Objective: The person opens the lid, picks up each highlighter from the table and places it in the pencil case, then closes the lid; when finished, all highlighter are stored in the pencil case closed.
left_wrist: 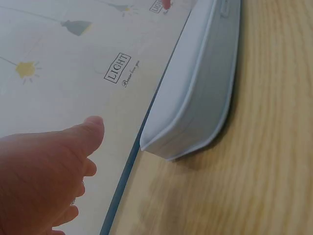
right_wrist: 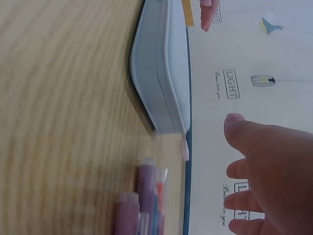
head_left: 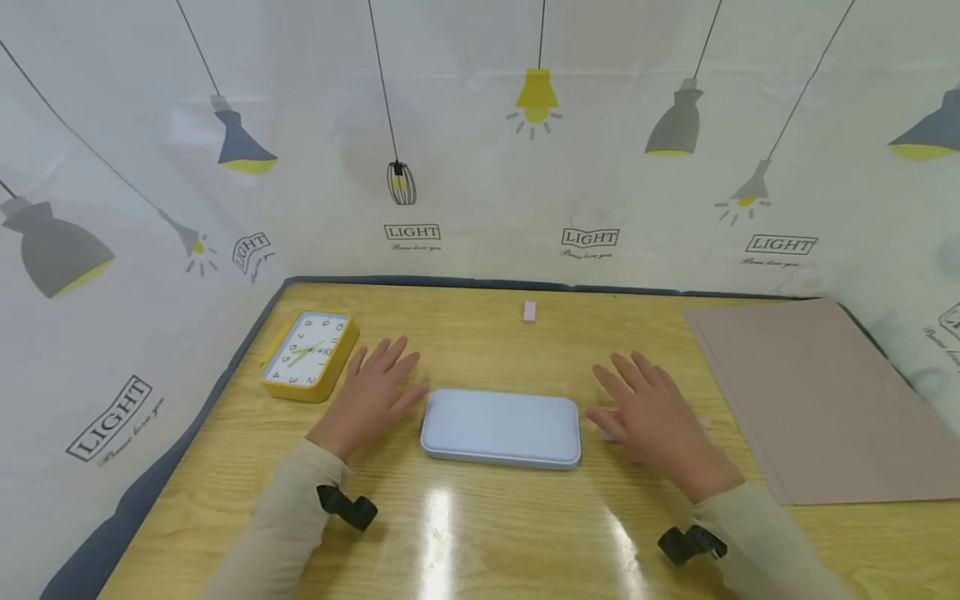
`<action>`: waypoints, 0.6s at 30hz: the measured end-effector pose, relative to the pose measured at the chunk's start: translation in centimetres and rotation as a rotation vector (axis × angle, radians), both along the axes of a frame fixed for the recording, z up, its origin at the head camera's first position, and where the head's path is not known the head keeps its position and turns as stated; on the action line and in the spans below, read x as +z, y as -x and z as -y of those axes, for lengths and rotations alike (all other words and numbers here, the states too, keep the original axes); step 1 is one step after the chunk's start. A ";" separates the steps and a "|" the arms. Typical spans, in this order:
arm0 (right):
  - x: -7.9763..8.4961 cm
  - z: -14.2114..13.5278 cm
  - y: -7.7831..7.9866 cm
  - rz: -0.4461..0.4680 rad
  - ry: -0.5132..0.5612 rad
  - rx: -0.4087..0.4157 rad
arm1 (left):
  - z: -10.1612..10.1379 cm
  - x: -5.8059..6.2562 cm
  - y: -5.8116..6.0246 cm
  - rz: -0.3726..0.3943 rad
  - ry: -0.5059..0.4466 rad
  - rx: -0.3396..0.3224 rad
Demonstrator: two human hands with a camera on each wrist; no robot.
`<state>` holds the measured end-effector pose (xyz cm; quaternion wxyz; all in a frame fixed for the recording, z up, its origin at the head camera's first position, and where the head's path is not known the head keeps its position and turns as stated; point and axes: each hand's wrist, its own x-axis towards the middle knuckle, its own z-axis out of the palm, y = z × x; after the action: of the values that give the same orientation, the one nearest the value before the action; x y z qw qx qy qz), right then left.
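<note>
A pale blue pencil case (head_left: pixel 501 427) with rounded corners lies closed and flat on the table, between the two hands. To its left, my left hand (head_left: pixel 375 392) is held with fingers extended and the thumb pointing toward the case's near end. My right hand (head_left: pixel 651 412) is on the other side, fingers stretched forward, holding nothing. Several pens (right_wrist: pixel 145 181) in purple, pink and other colours lie beneath the right hand, mostly hidden by it in the head view. In the left wrist view, the thumb is apart from the case's side (left_wrist: pixel 205 88).
A yellow clock (head_left: pixel 309 354) lies face up just beyond the left hand. At the back of the wooden table (head_left: pixel 360 542) is a small pink eraser-like block (head_left: pixel 529 312). A large dull pink board (head_left: pixel 825 408) covers the right side. Lamp-patterned sheeting (head_left: pixel 480 108) surrounds the table.
</note>
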<state>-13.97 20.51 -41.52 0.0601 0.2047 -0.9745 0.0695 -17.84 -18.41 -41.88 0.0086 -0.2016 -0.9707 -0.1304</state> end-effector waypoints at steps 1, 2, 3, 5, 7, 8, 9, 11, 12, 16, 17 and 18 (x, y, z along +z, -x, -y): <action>-0.1 0.2 -0.1 0.003 -0.003 0.010 | 0.2 0.0 -0.3 -0.001 0.000 -0.005; -0.2 0.5 -0.3 -0.002 -0.008 0.023 | 0.3 0.0 -0.5 -0.003 0.002 -0.012; -0.3 0.7 -0.4 -0.007 -0.010 0.037 | 0.4 -0.1 -0.8 -0.007 -0.002 -0.024; -0.6 1.1 -0.7 -0.014 -0.011 0.071 | 0.6 -0.3 -1.2 -0.016 -0.012 -0.059; -0.8 1.6 -0.9 -0.020 -0.018 0.109 | 0.8 -0.7 -1.4 -0.020 -0.027 -0.099; -0.9 1.8 -1.0 -0.020 -0.019 0.125 | 0.9 -0.9 -1.6 -0.020 -0.035 -0.118; -1.0 2.0 -1.1 -0.014 -0.022 0.140 | 0.9 -1.0 -1.7 -0.019 -0.044 -0.142; -1.2 2.4 -1.3 -0.008 -0.025 0.168 | 1.0 -1.4 -1.8 0.004 -0.060 -0.172; -1.3 2.6 -1.4 -0.007 -0.023 0.180 | 1.0 -1.5 -1.9 0.024 -0.068 -0.182; -1.6 3.1 -1.7 -0.006 -0.022 0.212 | 1.0 -1.8 -2.3 0.061 -0.088 -0.210; -1.7 3.2 -1.7 -0.007 -0.026 0.216 | 0.9 -1.9 -2.4 0.057 -0.091 -0.215; -1.8 3.3 -1.8 -0.007 -0.027 0.218 | 0.9 -2.0 -2.4 0.061 -0.097 -0.214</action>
<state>-12.20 17.17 -43.33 0.0527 0.3104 -0.9471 0.0616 -15.41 -19.29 -43.83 -0.0251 -0.2996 -0.9360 -0.1832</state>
